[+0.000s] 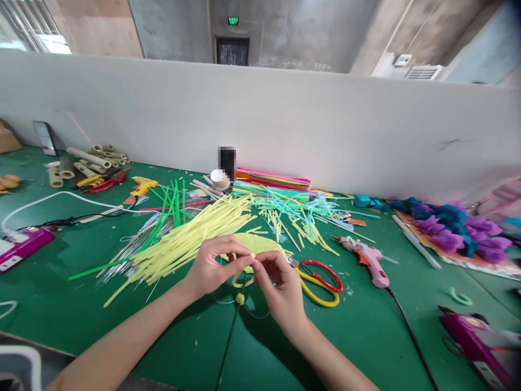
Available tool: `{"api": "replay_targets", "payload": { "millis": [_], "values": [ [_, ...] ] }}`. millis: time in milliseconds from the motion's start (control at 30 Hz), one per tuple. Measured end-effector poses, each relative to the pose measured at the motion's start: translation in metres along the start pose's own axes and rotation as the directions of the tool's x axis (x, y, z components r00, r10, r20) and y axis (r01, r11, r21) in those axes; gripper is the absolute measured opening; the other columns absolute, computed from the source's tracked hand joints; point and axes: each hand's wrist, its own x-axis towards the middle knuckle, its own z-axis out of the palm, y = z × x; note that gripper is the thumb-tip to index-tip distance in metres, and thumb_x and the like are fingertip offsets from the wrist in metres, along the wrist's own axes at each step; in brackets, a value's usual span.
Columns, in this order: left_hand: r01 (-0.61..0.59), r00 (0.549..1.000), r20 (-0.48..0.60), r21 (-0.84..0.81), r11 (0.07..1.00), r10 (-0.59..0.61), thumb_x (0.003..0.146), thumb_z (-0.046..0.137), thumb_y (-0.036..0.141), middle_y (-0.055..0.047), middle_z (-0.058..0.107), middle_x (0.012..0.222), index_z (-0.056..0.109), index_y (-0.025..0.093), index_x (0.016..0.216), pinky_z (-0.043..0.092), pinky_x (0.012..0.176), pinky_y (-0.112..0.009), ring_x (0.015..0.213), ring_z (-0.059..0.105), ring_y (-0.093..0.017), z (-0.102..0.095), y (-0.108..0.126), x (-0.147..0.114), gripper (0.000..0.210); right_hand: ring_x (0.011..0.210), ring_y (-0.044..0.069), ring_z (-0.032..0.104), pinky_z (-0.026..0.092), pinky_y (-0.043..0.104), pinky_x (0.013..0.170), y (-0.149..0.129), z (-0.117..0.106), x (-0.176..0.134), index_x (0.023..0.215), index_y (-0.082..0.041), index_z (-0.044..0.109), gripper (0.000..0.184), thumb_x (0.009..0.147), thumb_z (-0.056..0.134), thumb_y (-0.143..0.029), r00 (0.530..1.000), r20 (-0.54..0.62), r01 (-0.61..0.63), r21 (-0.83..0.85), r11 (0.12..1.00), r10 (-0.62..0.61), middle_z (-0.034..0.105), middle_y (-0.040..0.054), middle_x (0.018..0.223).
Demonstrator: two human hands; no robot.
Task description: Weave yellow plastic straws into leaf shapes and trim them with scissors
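My left hand (220, 264) and my right hand (283, 282) meet over the table, fingertips pinched together on a small pale yellow piece (253, 256). It looks like a bit of chenille stem, mostly covered by the fingers. Just behind the hands lies a flat yellow chenille shape (262, 244), partly hidden. Below the fingertips, a small fuzzy yellow ball (240, 299) sits on the table with thin wire curving out on both sides. Scissors (321, 282) with one red and one yellow handle loop lie right of my right hand. A heap of yellow chenille stems (195, 233) spreads beside my left hand.
Cut turquoise and yellow stems (301, 209) are scattered farther back. A pink glue gun (368, 260) trails its cord at the right; a yellow glue gun (142, 186) lies at the left. Purple power strips (35, 247) stand at both sides. A white partition (260, 119) closes off the back.
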Motion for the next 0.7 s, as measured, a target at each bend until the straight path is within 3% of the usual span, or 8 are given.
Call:
{"api": "replay_targets", "payload": {
  "millis": [100, 200, 300, 433, 700],
  "values": [
    [-0.003, 0.999, -0.032, 0.027, 1.0, 0.004, 0.081, 0.066, 0.02, -0.003, 0.066, 0.075, 0.07, 0.018, 0.078, 0.047, 0.059, -0.022, 0.068, 0.059, -0.012, 0.0, 0.0, 0.001, 0.006, 0.068, 0.013, 0.054, 0.044, 0.025, 0.062, -0.001, -0.005, -0.001, 0.089, -0.02, 0.055, 0.005, 0.09, 0.054, -0.025, 0.988, 0.001, 0.152, -0.238, 0.959, -0.157, 0.058, 0.0031, 0.081],
    [-0.016, 0.999, -0.045, 0.032, 0.999, 0.017, 0.082, 0.065, 0.02, -0.003, 0.066, 0.076, 0.069, 0.017, 0.079, 0.046, 0.059, -0.022, 0.069, 0.059, -0.012, -0.001, -0.002, 0.001, 0.006, 0.062, 0.012, 0.05, 0.037, 0.025, 0.058, 0.004, -0.013, -0.003, 0.076, -0.019, 0.055, 0.013, 0.089, 0.052, -0.022, 0.926, 0.258, 0.373, -0.505, 0.778, -0.276, 0.055, 0.0015, 0.07],
    [-0.043, 0.998, -0.046, 0.024, 0.999, 0.044, 0.082, 0.066, 0.019, -0.003, 0.067, 0.077, 0.069, 0.017, 0.079, 0.046, 0.058, -0.021, 0.068, 0.059, -0.012, -0.001, -0.004, 0.001, 0.005, 0.058, 0.012, 0.05, 0.031, 0.025, 0.056, 0.013, -0.019, -0.005, 0.072, -0.018, 0.059, 0.021, 0.09, 0.049, -0.022, 0.836, 0.488, 0.532, -0.61, 0.588, -0.25, 0.055, 0.0007, 0.063],
    [-0.065, 0.997, -0.046, 0.016, 0.998, 0.066, 0.081, 0.066, 0.017, -0.003, 0.067, 0.076, 0.07, 0.016, 0.079, 0.046, 0.058, -0.021, 0.069, 0.059, -0.012, -0.002, -0.003, 0.002, 0.004, 0.061, 0.011, 0.055, 0.03, 0.026, 0.058, 0.023, -0.019, -0.005, 0.083, -0.019, 0.065, 0.02, 0.091, 0.047, -0.024, 0.799, 0.574, 0.568, -0.623, 0.537, -0.178, 0.062, 0.0011, 0.066],
    [-0.042, 0.998, -0.039, 0.019, 0.999, 0.043, 0.082, 0.065, 0.018, -0.003, 0.067, 0.077, 0.07, 0.016, 0.078, 0.044, 0.056, -0.021, 0.069, 0.059, -0.011, -0.004, 0.0, 0.004, 0.006, 0.056, 0.011, 0.053, 0.025, 0.029, 0.056, 0.021, -0.014, -0.008, 0.08, -0.02, 0.065, 0.025, 0.093, 0.044, -0.026, 0.768, 0.622, 0.609, -0.634, 0.477, -0.153, 0.063, -0.0005, 0.063]
  ]
}}
